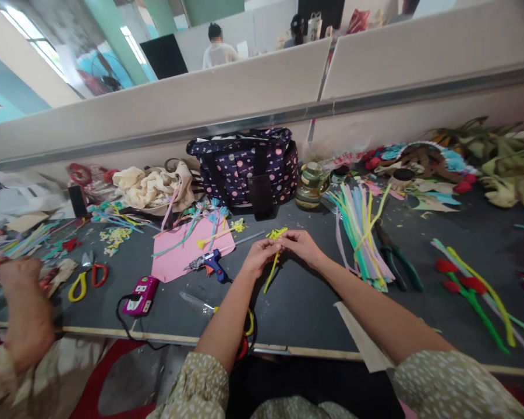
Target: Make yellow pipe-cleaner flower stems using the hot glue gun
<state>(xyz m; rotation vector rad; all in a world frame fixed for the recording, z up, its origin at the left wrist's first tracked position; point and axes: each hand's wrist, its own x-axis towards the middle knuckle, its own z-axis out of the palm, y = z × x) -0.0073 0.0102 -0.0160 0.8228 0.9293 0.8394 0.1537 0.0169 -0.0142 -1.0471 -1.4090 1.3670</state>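
Note:
A yellow pipe cleaner (pixel 270 276) slants down toward me from between my fingertips. My left hand (pixel 261 257) pinches it, thumb and fingers together. Against it from the other side, my right hand (pixel 303 244) is closed with its fingertips on the same piece near its top. Short bent yellow bits (pixel 276 233) show just beyond the fingertips; whether they are joined to the stem or lie on the table I cannot tell. To the left of my hands lies a blue glue gun (pixel 218 266) by a pink sheet (pixel 170 259).
A pipe-cleaner bundle (pixel 360 244) and green-handled pliers (pixel 399 262) lie right. Scissors (pixel 87 276) and a purple power socket (pixel 142 295) lie left. Behind stand a patterned bag (pixel 231 169), a phone (pixel 261 196) and a jar (pixel 311 185). A co-worker's arm (pixel 26 308) reaches in at left.

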